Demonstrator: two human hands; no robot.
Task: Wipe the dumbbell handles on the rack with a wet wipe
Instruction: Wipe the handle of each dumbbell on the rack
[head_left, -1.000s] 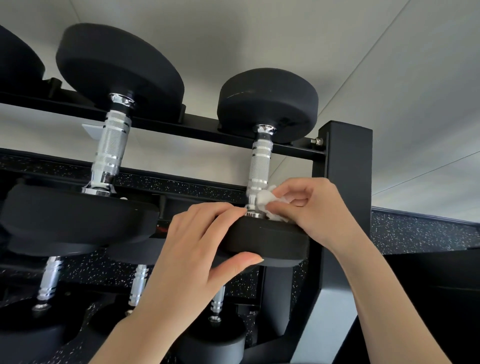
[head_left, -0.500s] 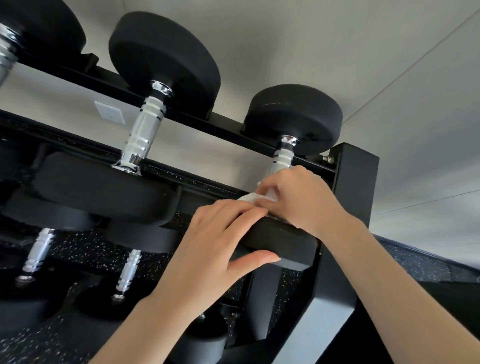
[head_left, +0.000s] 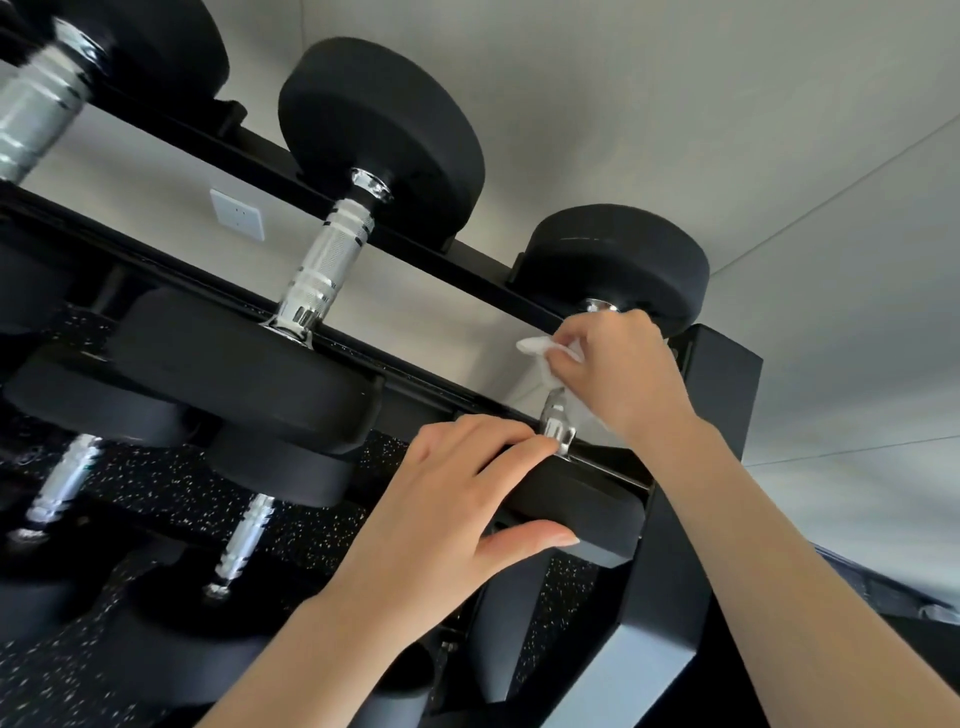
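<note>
Right hand (head_left: 618, 374) at centre right, clenched around a white wet wipe (head_left: 540, 353) wrapped on the upper part of the handle (head_left: 557, 423), likely to rub along it. Left hand (head_left: 447, 499) below, gripping the near black end of the same dumbbell (head_left: 576, 512), probably to steady it on the rack (head_left: 722, 395). Handle chrome, ribbed, mostly hidden; only its lower end visible.

There is a single view, from a head-worn wide-angle camera close to the right end of a dumbbell rack (head_left: 722, 395). It is tilted, so the rails run diagonally, and looks forward across the top tier to the pale wall (head_left: 675, 104) behind. Both forearms enter from the near edge.
</note>
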